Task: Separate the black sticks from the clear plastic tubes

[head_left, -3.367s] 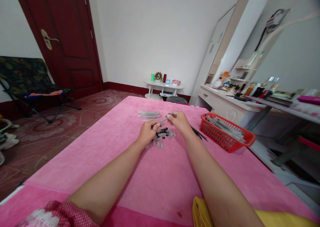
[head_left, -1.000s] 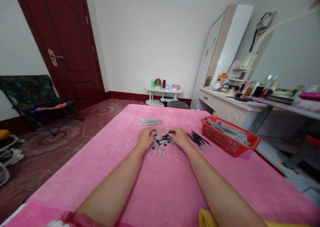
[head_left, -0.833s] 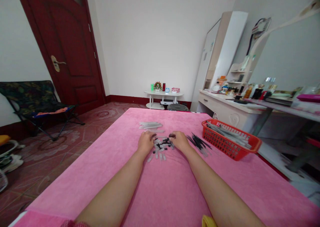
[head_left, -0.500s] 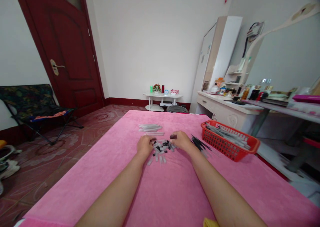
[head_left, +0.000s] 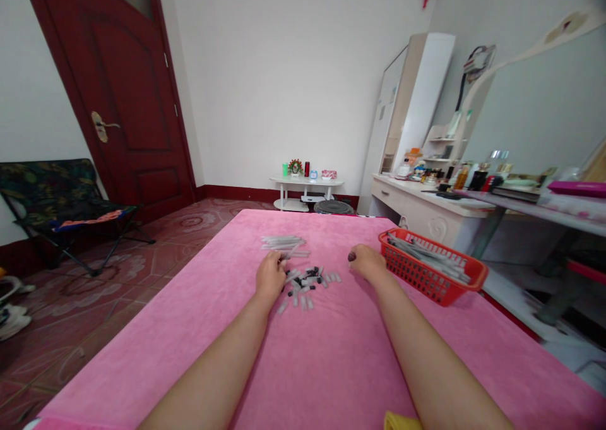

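My left hand [head_left: 271,274] is closed on a slim, pale pen barrel [head_left: 297,247], which slants up and to the right from the fingertips. Just beyond it lies a row of similar pale barrels [head_left: 280,242]. Between my hands spreads a pile of small clear and black pen caps [head_left: 305,280]. My right hand [head_left: 368,262] is off to the right of the pile, beside the basket, its fingers drawn together with dark fingertips. What it pinches, if anything, is too small to tell. The thin black sticks there are hidden behind this hand and forearm.
A red plastic basket [head_left: 435,269] full of long grey pens [head_left: 428,258] stands at the right of the pink cloth-covered table [head_left: 326,367]. Something yellow [head_left: 400,421] lies at the near edge. A white dressing table [head_left: 426,206] is beyond the basket; a folding chair [head_left: 71,209] stands left.
My right hand has moved right from the caps to the place of the black sticks. My left hand has shifted slightly up and left, and a pale barrel now shows in it.
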A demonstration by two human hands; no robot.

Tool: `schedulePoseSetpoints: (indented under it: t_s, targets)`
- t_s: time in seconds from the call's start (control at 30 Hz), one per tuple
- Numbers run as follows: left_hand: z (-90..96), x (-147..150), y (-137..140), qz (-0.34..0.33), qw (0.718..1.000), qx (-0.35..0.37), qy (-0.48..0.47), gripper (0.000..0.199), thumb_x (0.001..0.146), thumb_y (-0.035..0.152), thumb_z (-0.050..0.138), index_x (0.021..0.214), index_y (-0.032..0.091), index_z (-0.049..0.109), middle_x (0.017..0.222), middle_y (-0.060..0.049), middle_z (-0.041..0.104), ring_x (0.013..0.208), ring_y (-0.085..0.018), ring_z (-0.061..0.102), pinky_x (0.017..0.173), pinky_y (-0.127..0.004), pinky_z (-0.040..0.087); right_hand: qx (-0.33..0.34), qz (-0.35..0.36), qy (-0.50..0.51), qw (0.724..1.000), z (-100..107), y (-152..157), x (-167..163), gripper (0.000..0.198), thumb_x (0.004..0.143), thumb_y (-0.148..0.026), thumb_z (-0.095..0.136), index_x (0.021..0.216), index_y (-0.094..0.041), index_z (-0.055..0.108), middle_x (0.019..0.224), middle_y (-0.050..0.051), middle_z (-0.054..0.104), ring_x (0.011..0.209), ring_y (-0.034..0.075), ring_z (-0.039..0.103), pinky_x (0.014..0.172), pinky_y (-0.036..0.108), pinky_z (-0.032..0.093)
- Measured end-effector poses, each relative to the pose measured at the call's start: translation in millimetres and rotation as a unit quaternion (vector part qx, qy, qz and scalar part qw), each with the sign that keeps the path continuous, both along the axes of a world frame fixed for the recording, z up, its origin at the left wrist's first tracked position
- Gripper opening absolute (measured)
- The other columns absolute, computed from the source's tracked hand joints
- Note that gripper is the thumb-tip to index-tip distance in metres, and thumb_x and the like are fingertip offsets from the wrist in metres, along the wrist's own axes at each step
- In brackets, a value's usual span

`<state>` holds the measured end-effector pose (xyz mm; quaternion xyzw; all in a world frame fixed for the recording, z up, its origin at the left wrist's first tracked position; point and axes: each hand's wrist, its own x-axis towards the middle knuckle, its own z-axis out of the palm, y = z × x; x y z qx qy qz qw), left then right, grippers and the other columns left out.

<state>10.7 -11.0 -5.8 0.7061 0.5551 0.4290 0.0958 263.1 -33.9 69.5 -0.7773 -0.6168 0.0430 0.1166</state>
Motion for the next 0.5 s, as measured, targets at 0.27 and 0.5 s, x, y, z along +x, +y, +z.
schedulePoseSetpoints:
  t_s: [0.27, 0.5]
  targets:
    - [-2.3, 3, 1, -0.017, 1.0, 0.004, -0.014, 0.022, 0.077, 0.01, 0.053, 0.093, 0.017, 0.066, 0.096, -0.005, 0.067, 0.088, -0.017, 0.059, 0.077, -0.028, 0.044, -0.071, -0.05, -0.047, 0.995, -11, 4, 11, 0.034, 0.062, -0.023, 0.074, 0.096, -0.018, 0.07, 0.109, 0.015, 0.068, 0.104, 0.029, 0.063, 0.08, 0.036, 0.05]
    - [-0.7, 3, -1, -0.039, 0.999, 0.012, -0.025, 0.024, 0.078, 0.01, 0.053, 0.095, 0.017, 0.067, 0.095, -0.006, 0.068, 0.085, -0.017, 0.059, 0.077, -0.028, 0.045, -0.071, -0.073, -0.05, 0.994, -17, 7, 19, 0.04, 0.069, -0.025, 0.069, 0.108, -0.014, 0.066, 0.114, 0.018, 0.065, 0.107, 0.03, 0.062, 0.081, 0.037, 0.05]
